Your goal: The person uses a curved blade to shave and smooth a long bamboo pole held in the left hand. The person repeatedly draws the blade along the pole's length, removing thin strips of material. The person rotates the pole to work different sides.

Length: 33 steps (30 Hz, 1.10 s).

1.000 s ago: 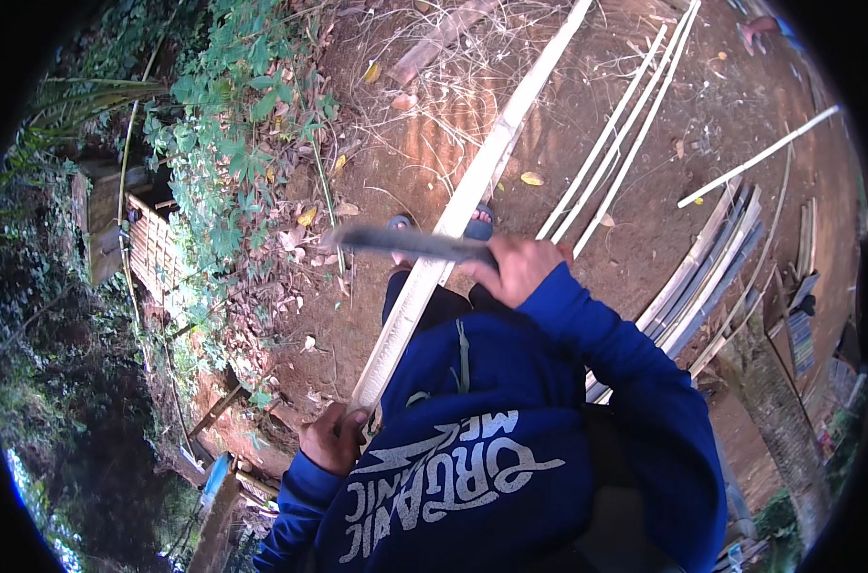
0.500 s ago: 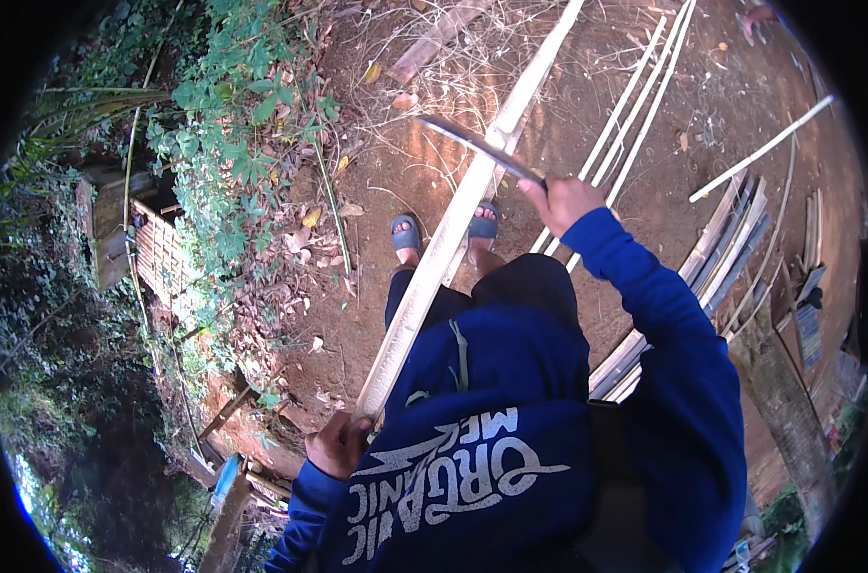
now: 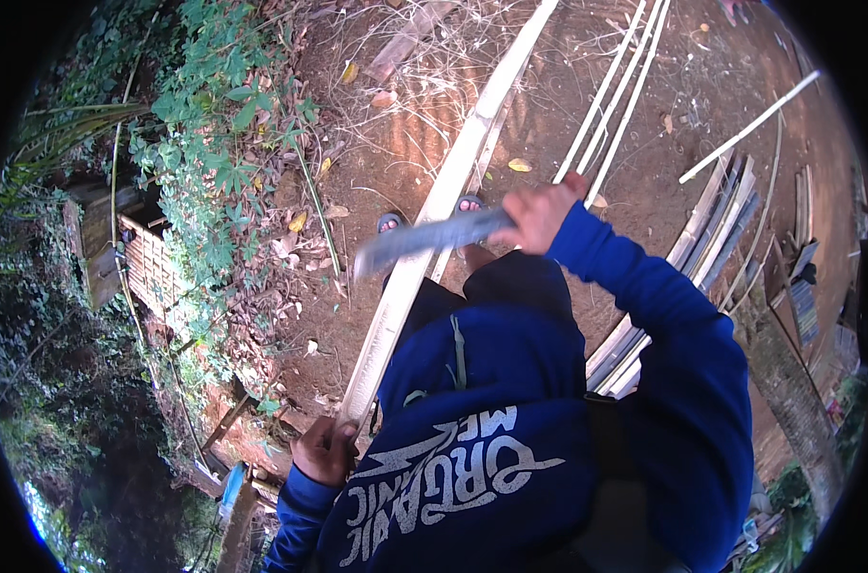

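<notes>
A long, pale split bamboo strip [image 3: 386, 325] runs diagonally from beside my waist up past my feet to the far edge. Its near end is gripped by my left hand [image 3: 325, 451], thumb on top. My right hand [image 3: 541, 215] is closed round the handle of a machete [image 3: 434, 239], the handle itself mostly hidden by the fingers. The blade lies crosswise over the strip, its broad side showing and slightly blurred. Whether the blade touches the bamboo I cannot tell.
Thin pale strips [image 3: 613, 95] lie on the soil ahead to the right, with one separate stick [image 3: 749, 127] beyond. Stacked split bamboo [image 3: 687, 277] lies at my right, near a tree trunk [image 3: 792, 392]. Leafy plants [image 3: 210, 143] and a slatted bamboo structure [image 3: 149, 263] are at left.
The machete has come nearer to my body along the strip, and its blade has turned to show its broad side. My left hand still holds the strip's near end.
</notes>
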{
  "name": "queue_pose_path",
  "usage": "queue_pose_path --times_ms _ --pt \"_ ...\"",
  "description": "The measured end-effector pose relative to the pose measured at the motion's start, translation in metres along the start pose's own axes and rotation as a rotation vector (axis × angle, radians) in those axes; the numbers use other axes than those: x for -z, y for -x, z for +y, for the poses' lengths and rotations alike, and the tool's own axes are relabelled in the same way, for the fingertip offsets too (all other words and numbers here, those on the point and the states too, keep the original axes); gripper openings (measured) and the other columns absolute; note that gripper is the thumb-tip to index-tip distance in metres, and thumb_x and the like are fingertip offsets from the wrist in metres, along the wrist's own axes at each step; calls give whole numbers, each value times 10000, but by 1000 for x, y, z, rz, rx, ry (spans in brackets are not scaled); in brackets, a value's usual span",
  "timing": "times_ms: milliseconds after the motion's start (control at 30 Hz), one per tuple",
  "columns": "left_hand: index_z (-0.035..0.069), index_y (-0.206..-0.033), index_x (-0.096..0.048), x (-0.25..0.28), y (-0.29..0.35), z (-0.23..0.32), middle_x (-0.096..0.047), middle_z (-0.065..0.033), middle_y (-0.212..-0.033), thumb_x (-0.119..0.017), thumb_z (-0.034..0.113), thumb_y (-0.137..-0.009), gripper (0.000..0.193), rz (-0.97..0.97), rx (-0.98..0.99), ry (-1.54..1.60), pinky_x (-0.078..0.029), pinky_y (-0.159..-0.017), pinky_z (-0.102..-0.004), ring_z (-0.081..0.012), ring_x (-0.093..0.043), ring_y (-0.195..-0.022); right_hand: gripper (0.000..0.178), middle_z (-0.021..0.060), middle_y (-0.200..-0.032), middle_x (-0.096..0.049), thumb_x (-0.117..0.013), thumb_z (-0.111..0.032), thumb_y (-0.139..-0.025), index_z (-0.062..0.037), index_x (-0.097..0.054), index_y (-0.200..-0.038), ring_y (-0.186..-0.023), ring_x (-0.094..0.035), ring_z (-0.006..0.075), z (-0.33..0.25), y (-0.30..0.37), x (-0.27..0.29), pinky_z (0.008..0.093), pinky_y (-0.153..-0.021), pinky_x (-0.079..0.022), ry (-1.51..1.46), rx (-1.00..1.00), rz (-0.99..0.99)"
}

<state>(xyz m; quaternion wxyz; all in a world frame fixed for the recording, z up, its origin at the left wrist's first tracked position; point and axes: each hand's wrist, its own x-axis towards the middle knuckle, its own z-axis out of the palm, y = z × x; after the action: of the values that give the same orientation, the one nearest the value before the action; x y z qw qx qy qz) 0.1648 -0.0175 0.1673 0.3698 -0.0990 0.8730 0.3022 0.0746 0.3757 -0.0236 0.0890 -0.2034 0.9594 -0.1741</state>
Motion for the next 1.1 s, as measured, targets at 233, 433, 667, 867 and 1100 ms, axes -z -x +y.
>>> queue_pose_path --times_ms 233,433,667,867,1100 --pt "9 -711 -605 -3 3 -11 -574 -57 -505 -606 257 -896 310 -15 13 -30 -433 -440 -278 -114 -568 -456 741 163 -632 -609 -261 -631 -932 -3 -646 -857 -586 -644 329 22 -18 -7 462 -586 -534 -60 -346 -114" --pt "1 -800 -626 12 15 -9 -589 -48 -562 -601 259 -909 281 -38 64 -36 -419 -449 -269 -88 -543 -486 799 223 -747 -649 -260 -668 -910 20 -661 -859 -702 -660 382 112 -50 -15 482 -677 -532 -198 -825 -200" --pt "-14 -776 -592 -8 15 -40 -500 -20 -553 -685 202 -854 248 -35 60 193 -322 -463 -246 -56 -413 -524 740 229 -656 -615 -318 -655 -908 8 -634 -817 -646 -648 378 60 -33 -3 485 -620 -522 -170 -613 -138" --pt "-3 -706 -541 -1 17 -41 -460 -59 -514 -720 194 -813 288 -41 72 -22 -314 -431 -298 -81 -367 -487 677 175 -632 -624 -363 -616 -916 -1 -629 -816 -604 -647 360 -9 4 2 474 -561 -518 -58 -275 -123" --pt "17 -644 -497 -12 27 -53 -438 -65 -492 -720 212 -814 342 2 10 91 -309 -421 -304 -85 -358 -478 701 214 -603 -602 -400 -621 -898 16 -626 -711 -617 -633 387 -16 23 3 470 -596 -517 -69 -227 -75"
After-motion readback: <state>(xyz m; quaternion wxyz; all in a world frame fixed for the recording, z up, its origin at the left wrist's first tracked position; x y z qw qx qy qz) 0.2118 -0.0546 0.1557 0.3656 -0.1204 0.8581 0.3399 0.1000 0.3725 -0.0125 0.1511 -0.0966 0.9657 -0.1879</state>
